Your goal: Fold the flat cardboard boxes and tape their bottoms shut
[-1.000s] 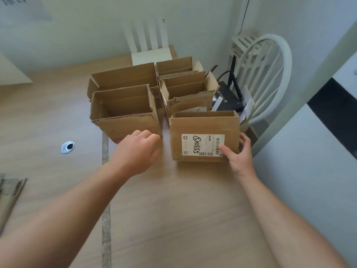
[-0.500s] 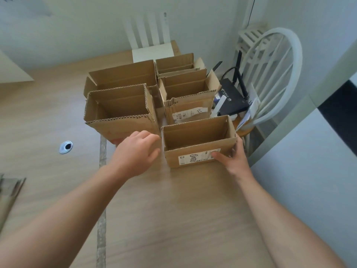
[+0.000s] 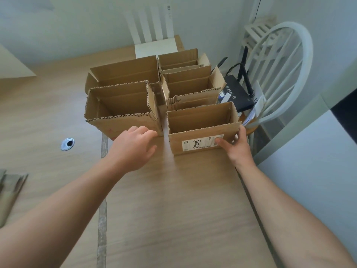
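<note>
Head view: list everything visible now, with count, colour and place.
labelled box: 1, brown, white label, front right
other open boxes: 4, brown, beside and behind it
table: 1, light wood, under everything
grommet: 1, silver, table left
flat cardboard: 1 pile, grey-brown, far left edge
router: 1, black, by right chair
chairs: 2, white, behind table and right
left hand: 1, near front-left box, holding nothing
right hand: 1, grips labelled box's right corner

I see a pale wooden table (image 3: 173, 209) with open cardboard boxes (image 3: 123, 124) grouped toward its far right corner, the labelled box (image 3: 201, 144) nearest at the right edge. A metal grommet (image 3: 67, 144) sits leftward, and flattened cardboard (image 3: 9, 192) lies at the left edge.
</note>
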`<state>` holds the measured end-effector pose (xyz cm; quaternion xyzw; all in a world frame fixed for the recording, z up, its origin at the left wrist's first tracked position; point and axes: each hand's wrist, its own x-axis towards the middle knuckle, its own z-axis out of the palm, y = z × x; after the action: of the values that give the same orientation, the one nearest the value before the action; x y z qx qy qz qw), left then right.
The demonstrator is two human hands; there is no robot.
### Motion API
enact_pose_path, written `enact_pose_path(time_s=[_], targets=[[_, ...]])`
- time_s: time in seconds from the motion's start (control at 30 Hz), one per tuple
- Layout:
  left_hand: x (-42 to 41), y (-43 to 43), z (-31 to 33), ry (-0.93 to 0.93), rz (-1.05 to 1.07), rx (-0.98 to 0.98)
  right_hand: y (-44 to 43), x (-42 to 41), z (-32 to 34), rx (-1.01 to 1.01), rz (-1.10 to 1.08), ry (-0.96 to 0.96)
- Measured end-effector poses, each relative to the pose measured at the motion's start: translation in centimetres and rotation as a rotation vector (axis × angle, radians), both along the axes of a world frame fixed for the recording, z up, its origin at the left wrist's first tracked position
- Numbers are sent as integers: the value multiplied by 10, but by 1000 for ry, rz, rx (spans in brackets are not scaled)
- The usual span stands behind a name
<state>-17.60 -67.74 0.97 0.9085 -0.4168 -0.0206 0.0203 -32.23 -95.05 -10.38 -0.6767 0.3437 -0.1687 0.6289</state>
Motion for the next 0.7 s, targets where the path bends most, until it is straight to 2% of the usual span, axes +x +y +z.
enact_pose_path(time_s=[0.13, 0.33, 0.53, 0.7], targets=[[0, 1, 5, -5, 6, 46, 4, -10, 10, -57, -22, 44], [-12, 14, 19, 36, 26, 77, 28, -57, 24, -267, -84, 320], [-37, 51, 43, 62, 59, 67, 81, -89, 53, -480, 39, 386], [-61, 114, 62, 36, 93, 80, 158, -86, 100, -668, 238, 412]])
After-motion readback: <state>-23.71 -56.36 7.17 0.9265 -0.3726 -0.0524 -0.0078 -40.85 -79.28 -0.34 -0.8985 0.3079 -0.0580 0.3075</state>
